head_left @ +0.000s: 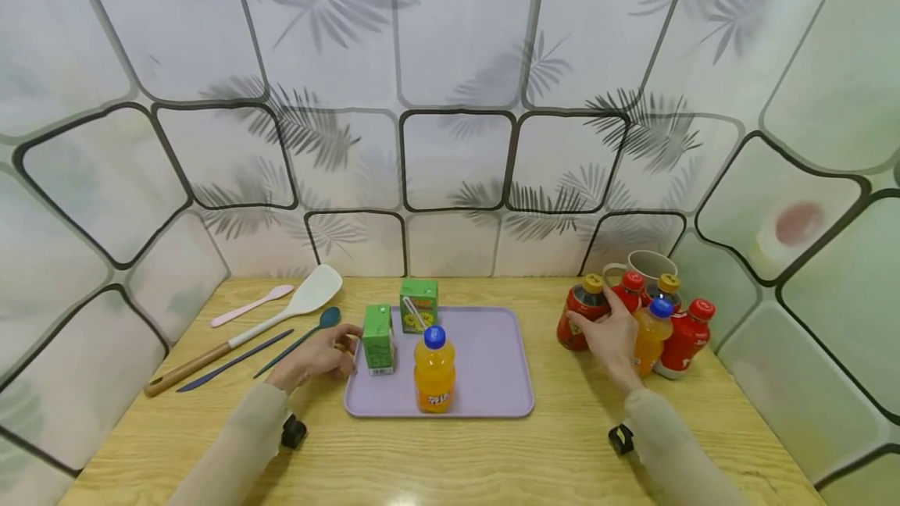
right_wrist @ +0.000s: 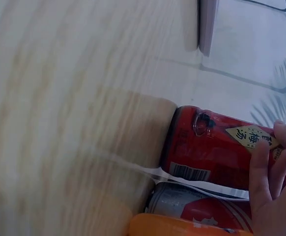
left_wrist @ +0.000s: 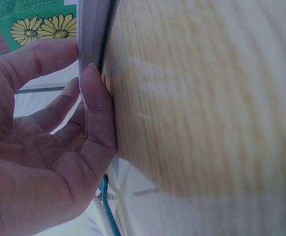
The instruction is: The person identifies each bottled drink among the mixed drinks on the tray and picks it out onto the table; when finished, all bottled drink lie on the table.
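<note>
At the right, my right hand [head_left: 612,334] grips the upper part of a plum drink bottle [head_left: 583,318] with a red label and yellow cap. In the right wrist view, thumb and fingers lie around the bottle [right_wrist: 216,147], whose base is on or close to the table. My left hand [head_left: 326,351] holds the left rim of a lilac tray [head_left: 485,358]; fingers meet the tray's edge [left_wrist: 91,39] in the left wrist view. On the tray stand two green juice boxes [head_left: 378,342] [head_left: 419,299] and an orange soda bottle [head_left: 434,377] with a blue cap.
Beside my right hand stand another orange soda bottle [head_left: 654,334], red-capped bottles [head_left: 685,342] and a mug [head_left: 654,262]. To the left lie a spatula [head_left: 316,291], a pink spoon [head_left: 253,305], a teal spoon [head_left: 329,318] and a blue knife [head_left: 235,361]. A patterned curtain [head_left: 457,162] surrounds the table.
</note>
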`<action>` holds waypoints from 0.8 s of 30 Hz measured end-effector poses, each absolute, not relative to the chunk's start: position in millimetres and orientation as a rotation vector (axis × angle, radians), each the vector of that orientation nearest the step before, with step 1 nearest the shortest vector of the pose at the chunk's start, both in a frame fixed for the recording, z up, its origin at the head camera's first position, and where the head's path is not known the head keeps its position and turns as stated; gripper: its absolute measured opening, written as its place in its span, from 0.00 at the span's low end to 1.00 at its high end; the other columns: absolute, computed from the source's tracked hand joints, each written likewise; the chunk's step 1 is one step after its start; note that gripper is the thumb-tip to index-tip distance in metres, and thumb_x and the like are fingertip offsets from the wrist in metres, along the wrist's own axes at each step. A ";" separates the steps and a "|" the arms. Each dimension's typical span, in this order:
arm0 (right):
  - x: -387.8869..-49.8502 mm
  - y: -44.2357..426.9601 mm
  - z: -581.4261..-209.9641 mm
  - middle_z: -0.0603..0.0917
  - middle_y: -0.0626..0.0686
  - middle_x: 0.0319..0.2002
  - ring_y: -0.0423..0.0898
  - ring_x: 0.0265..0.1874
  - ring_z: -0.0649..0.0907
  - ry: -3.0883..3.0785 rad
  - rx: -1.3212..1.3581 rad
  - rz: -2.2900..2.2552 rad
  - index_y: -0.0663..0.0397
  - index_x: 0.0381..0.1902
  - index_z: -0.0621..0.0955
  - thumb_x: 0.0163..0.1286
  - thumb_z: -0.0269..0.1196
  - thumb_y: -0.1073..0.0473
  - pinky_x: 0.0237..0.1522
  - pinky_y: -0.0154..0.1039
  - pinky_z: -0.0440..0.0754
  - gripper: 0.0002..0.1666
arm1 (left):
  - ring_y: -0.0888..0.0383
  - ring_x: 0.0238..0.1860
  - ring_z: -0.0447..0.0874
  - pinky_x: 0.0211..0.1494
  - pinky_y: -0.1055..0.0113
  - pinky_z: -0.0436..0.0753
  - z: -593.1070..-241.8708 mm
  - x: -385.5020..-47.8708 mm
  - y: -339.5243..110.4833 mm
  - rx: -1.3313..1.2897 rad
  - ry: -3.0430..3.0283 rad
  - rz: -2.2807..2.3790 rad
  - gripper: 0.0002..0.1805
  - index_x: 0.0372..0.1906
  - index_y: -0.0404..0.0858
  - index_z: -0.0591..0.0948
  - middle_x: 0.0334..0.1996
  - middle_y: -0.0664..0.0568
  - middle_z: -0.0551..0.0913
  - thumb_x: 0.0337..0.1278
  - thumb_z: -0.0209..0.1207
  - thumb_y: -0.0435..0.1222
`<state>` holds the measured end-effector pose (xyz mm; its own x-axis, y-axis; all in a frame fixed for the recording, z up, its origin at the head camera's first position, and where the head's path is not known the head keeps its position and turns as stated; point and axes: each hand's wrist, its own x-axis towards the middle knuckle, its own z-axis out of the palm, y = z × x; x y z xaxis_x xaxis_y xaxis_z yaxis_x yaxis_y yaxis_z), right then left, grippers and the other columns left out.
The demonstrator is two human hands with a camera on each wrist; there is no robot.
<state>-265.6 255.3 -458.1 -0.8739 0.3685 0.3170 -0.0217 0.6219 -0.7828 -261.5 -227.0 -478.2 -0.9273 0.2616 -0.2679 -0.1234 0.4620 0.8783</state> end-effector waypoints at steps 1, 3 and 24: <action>-265.4 256.0 -457.6 0.81 0.58 0.34 0.46 0.25 0.75 -2.403 -0.271 1.164 0.50 0.71 0.69 0.56 0.74 0.52 0.27 0.31 0.73 0.46 | 0.56 0.31 0.73 0.31 0.66 0.77 -477.9 -261.1 -227.0 0.118 2.350 1.454 0.39 0.63 0.32 0.69 0.42 0.42 0.73 0.35 0.61 0.22; -264.6 257.3 -456.7 0.81 0.58 0.36 0.45 0.26 0.75 -2.428 -0.262 1.162 0.49 0.72 0.67 0.58 0.73 0.52 0.28 0.31 0.74 0.46 | 0.56 0.31 0.73 0.31 0.66 0.77 -477.0 -259.9 -226.7 0.119 2.347 1.455 0.39 0.63 0.32 0.69 0.43 0.42 0.73 0.36 0.61 0.22; -263.2 257.4 -457.0 0.83 0.61 0.38 0.42 0.24 0.76 -2.403 -0.212 1.105 0.48 0.72 0.65 0.59 0.72 0.57 0.26 0.31 0.74 0.45 | 0.55 0.31 0.73 0.31 0.65 0.77 -477.7 -258.5 -226.7 0.135 2.358 1.462 0.38 0.63 0.33 0.69 0.43 0.42 0.73 0.37 0.62 0.23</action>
